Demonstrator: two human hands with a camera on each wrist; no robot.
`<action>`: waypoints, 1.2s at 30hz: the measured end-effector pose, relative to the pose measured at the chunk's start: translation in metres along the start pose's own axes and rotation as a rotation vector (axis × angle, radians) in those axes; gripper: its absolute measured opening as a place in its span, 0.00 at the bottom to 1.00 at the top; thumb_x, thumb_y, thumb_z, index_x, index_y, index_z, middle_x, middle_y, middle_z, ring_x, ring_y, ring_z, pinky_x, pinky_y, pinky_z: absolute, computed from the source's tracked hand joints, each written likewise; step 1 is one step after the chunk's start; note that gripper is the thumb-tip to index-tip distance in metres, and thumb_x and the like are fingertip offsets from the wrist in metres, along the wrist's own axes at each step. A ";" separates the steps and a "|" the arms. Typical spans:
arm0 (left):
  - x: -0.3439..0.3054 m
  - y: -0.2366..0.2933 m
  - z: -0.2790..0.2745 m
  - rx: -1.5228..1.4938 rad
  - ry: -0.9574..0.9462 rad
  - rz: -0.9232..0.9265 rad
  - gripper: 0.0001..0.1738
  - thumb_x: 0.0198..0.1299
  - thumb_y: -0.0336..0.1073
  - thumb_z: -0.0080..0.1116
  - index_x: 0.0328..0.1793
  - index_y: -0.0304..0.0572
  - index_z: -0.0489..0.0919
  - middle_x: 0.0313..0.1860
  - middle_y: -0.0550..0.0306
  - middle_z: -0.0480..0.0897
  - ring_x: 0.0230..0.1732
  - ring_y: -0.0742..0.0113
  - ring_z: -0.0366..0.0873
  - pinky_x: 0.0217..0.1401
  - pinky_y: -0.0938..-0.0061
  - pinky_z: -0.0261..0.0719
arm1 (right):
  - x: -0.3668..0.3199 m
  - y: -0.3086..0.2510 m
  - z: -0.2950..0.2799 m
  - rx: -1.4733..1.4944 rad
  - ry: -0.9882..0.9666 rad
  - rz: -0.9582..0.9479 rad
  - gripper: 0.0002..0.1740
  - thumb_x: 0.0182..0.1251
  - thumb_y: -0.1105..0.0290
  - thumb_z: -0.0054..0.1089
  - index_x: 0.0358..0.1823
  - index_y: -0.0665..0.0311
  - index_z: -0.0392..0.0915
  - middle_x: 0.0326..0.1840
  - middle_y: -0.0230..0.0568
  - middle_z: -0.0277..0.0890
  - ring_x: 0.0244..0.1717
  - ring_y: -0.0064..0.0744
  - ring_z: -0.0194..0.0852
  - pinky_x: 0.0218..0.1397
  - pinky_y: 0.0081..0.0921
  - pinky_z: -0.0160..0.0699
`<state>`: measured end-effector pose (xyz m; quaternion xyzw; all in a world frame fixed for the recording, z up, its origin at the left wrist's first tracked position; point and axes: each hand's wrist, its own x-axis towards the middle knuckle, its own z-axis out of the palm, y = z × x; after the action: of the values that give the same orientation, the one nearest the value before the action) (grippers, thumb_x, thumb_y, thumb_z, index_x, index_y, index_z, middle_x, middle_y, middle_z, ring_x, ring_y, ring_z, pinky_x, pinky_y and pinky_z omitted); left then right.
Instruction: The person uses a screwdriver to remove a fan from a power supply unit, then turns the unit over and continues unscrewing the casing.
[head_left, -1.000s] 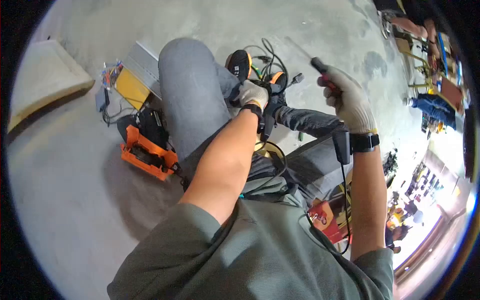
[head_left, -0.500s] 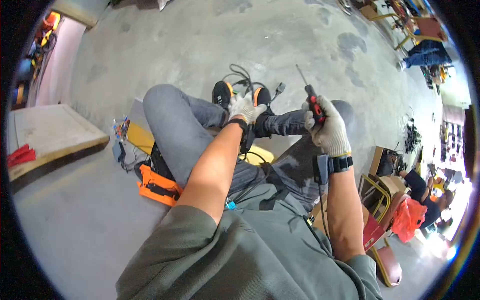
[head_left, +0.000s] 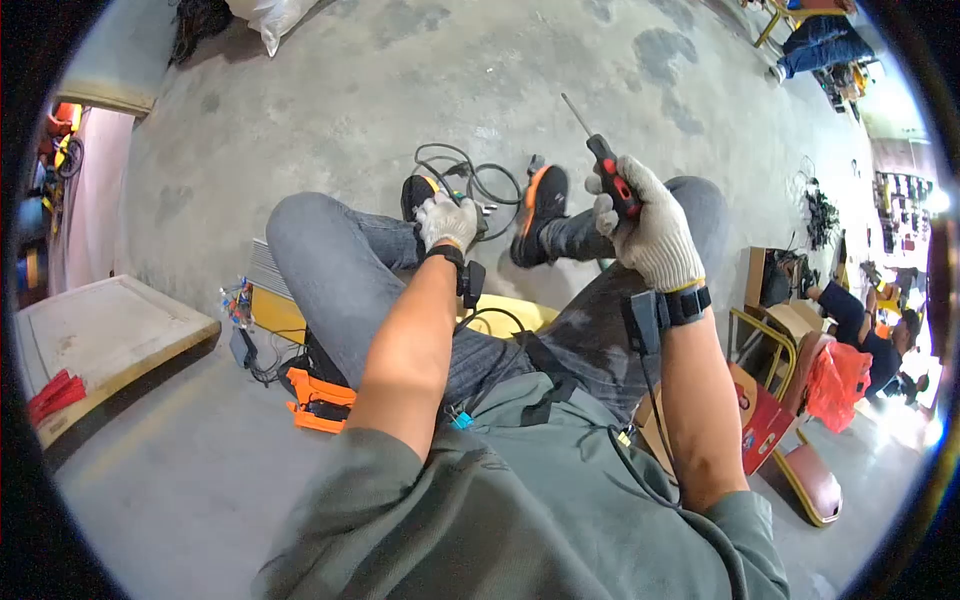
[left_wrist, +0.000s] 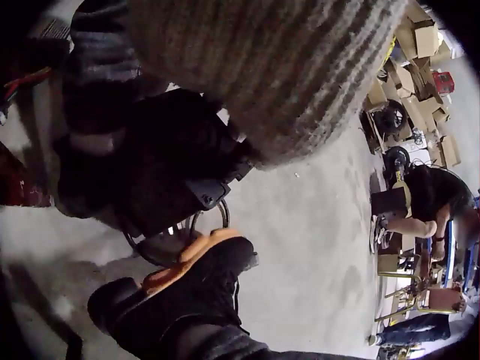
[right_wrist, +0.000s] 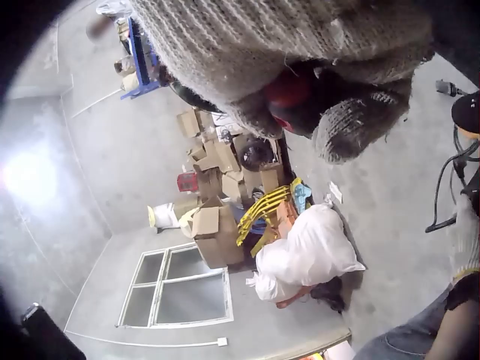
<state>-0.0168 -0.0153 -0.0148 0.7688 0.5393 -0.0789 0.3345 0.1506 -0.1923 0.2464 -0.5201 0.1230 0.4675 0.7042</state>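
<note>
My right hand (head_left: pixel 652 222), in a white knit glove, grips a screwdriver (head_left: pixel 612 178) by its black and red handle. The bare shaft points up and away over the floor. In the right wrist view the gloved fingers wrap the handle. My left hand (head_left: pixel 447 222), gloved too, is low between the shoes, holding a dark boxy thing (left_wrist: pixel 176 184) whose kind cannot be made out. The left wrist view shows this thing in shadow under the glove. A black cable (head_left: pixel 447 146) lies looped on the floor just past it.
Black shoes with orange soles (head_left: pixel 540 215) flank the work. An orange case (head_left: pixel 322 400) and a yellow panel (head_left: pixel 278 308) lie at the left, near a low pale board (head_left: pixel 110 340). Right of my knee are a red box (head_left: pixel 765 420) and a chair (head_left: pixel 815 480).
The view has shifted and taken in more of the room. My left hand has gone from spread fingers to a closer hold. The screwdriver stays in my right hand.
</note>
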 end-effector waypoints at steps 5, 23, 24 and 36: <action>-0.014 0.011 -0.016 0.041 -0.075 -0.088 0.39 0.69 0.60 0.55 0.76 0.40 0.76 0.74 0.27 0.71 0.75 0.28 0.70 0.77 0.41 0.72 | 0.024 0.003 0.001 0.105 0.027 0.050 0.21 0.82 0.55 0.60 0.55 0.69 0.75 0.42 0.48 0.85 0.28 0.31 0.81 0.22 0.23 0.80; -0.031 -0.015 -0.007 0.206 -0.109 0.003 0.41 0.69 0.64 0.55 0.75 0.39 0.76 0.64 0.19 0.80 0.68 0.21 0.76 0.74 0.51 0.75 | 0.088 0.017 -0.035 0.223 0.153 -0.030 0.09 0.70 0.74 0.64 0.48 0.70 0.78 0.44 0.47 0.85 0.41 0.41 0.86 0.42 0.40 0.90; -0.035 -0.013 -0.009 0.204 -0.114 -0.003 0.41 0.69 0.64 0.55 0.75 0.39 0.76 0.64 0.19 0.80 0.68 0.21 0.76 0.74 0.51 0.75 | 0.092 0.017 -0.034 0.219 0.130 -0.053 0.11 0.71 0.71 0.67 0.48 0.69 0.79 0.43 0.46 0.84 0.40 0.39 0.86 0.41 0.39 0.89; -0.043 -0.011 -0.017 0.074 -0.190 -0.106 0.51 0.68 0.70 0.57 0.71 0.20 0.74 0.69 0.21 0.69 0.68 0.23 0.72 0.71 0.43 0.75 | 0.201 0.106 -0.024 -0.410 0.228 0.152 0.15 0.66 0.59 0.68 0.29 0.61 0.79 0.22 0.34 0.73 0.19 0.29 0.70 0.24 0.32 0.69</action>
<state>-0.0477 -0.0366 0.0139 0.7402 0.5417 -0.1888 0.3508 0.1819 -0.1033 0.0381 -0.6908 0.1433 0.4726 0.5282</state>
